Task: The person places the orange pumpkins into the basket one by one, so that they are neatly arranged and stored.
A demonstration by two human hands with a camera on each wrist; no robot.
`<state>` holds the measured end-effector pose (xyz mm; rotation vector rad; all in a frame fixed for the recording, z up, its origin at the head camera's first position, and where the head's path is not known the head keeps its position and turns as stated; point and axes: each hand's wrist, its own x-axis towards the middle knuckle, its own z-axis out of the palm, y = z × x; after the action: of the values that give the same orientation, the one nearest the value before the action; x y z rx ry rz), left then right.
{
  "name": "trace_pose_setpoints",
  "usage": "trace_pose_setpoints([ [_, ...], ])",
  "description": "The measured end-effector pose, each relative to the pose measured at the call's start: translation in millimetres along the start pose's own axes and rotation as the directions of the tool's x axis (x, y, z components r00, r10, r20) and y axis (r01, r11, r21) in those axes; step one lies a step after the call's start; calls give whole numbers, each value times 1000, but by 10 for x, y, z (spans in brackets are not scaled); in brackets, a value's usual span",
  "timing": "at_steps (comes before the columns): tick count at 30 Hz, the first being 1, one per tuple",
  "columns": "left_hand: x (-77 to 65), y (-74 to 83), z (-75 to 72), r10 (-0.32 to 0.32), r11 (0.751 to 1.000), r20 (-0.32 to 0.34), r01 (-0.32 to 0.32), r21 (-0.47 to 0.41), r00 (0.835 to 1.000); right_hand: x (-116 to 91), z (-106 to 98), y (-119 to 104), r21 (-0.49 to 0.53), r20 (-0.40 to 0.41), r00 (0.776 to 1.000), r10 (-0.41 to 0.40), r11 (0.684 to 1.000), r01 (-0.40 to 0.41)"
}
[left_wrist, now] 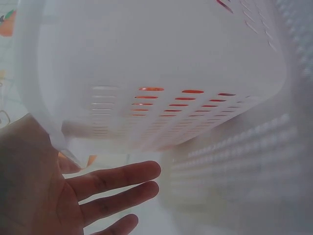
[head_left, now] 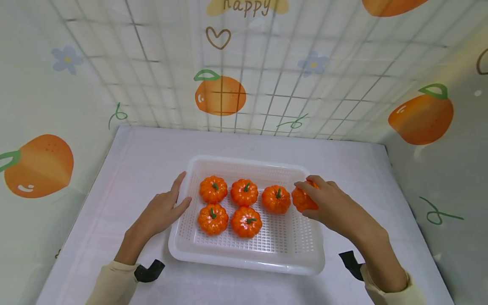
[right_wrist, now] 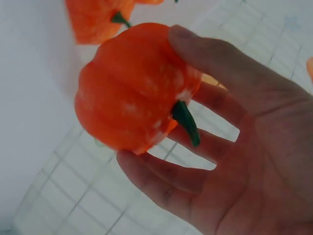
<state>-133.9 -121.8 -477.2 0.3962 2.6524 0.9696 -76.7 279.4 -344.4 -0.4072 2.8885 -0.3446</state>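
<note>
A small orange pumpkin [right_wrist: 132, 93] with a green stem is gripped by my right hand [head_left: 331, 203], thumb on one side and fingers on the other. It is over the right end of a white perforated plastic basket [head_left: 244, 266], partly hidden by the hand in the head view. Several like pumpkins sit in the basket, among them a nearby one [head_left: 276, 199] just left of the held pumpkin. My left hand [head_left: 162, 212] rests at the basket's left rim. In the left wrist view its fingers [left_wrist: 117, 177] extend fairly straight beside the perforated wall.
The basket stands on a white-covered table [head_left: 152, 144]. Behind it rises a pale grid-patterned backdrop [head_left: 167, 80] printed with oranges and flowers. Pale side panels flank the table, the right one [head_left: 450, 178] beyond my right arm. Inside the basket, bare perforated floor [head_left: 272, 237] shows at front right.
</note>
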Motion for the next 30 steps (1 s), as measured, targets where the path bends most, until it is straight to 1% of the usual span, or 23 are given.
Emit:
trace_pose_setpoints([
  [2, 1, -4, -4, 2, 1000, -2, -2, 2, 1000, 46, 11, -61, -10, 1, 999, -35, 999, 35],
  [7, 5, -4, -9, 6, 1000, -3, -6, -5, 1000, 128, 76, -179, -25, 30, 996, -86, 996, 86],
  [11, 7, 1, -16, 12, 1000, -7, -12, -7, 1000, 170, 151, -248, -29, 56, 993, -103, 994, 105],
  [18, 7, 4, -16, 6, 1000, -3, -6, -16, 1000, 213, 264, -335, -25, 110, 986, -126, 991, 130],
  [26, 8, -8, -7, 5, 1000, -2, -5, -17, 1000, 279, 428, -420, -87, 196, 966, -169, 978, 189],
  [30, 5, -9, -9, 3, 1000, -1, -3, -22, 1000, 305, 482, -449, -91, 221, 960, -171, 977, 195],
])
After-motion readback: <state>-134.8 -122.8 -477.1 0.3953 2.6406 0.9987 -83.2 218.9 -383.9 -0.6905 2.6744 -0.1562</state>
